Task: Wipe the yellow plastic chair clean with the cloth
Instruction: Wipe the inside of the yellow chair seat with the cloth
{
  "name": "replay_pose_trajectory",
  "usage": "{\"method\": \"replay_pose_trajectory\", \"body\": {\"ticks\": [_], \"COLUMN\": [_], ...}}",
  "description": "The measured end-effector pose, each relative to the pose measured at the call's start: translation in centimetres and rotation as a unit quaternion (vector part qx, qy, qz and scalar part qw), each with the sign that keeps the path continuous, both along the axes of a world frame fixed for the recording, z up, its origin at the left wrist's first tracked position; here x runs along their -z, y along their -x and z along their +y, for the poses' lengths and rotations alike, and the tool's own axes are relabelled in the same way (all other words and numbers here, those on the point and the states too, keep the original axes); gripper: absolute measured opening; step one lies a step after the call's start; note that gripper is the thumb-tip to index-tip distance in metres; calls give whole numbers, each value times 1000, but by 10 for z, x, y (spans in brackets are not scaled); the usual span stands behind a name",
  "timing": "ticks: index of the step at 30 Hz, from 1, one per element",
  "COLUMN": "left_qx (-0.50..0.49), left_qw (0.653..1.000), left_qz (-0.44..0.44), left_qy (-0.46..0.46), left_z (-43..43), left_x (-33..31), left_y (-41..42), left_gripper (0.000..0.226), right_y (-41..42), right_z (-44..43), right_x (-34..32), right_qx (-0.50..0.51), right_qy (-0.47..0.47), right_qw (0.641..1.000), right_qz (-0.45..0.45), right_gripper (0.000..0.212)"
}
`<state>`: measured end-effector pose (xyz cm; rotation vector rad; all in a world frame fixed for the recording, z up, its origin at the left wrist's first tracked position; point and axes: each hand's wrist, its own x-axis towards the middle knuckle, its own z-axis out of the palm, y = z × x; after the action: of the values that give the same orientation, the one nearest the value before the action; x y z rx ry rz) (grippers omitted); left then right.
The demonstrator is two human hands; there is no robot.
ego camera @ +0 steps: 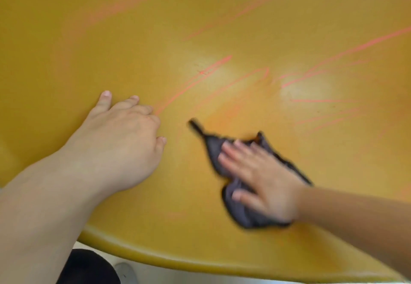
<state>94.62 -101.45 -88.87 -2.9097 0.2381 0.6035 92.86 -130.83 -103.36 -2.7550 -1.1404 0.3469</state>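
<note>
Left hand palm-down, fingers loosely bent; right hand flat, fingers straight.

1. Bright, warm, even light falls on the yellow chair; its seat is well exposed throughout.
2. Two soft, pale glare patches lie between 12 and 2 o'clock of centre.
3. Heavy motion blur smears the right hand and the cloth at 4 o'clock.
4. The left hand at 8 o'clock is fairly sharp, and shadows around it are faint.
5. The pink marks look crisp near centre and soft toward 12 o'clock.
6. The chair's rim at 6 o'clock bows with wide-angle distortion.
</note>
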Motion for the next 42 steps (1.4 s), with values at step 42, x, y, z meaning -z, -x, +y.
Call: {"method": "replay_pose_trajectory", "body": {"ticks": [42], "left_qx": [3], "left_qw": [999], "left_qz": [-8], "left_qy": [32], "left_z": [5], "left_x": [0], "left_y": [3], "left_gripper": [55], "right_y": [-70], "right_z": [-6], "right_x": [6], "right_qx": [20], "right_qy": [31], "right_qw": [998], "right_qz": [-58], "right_gripper": [82]}}
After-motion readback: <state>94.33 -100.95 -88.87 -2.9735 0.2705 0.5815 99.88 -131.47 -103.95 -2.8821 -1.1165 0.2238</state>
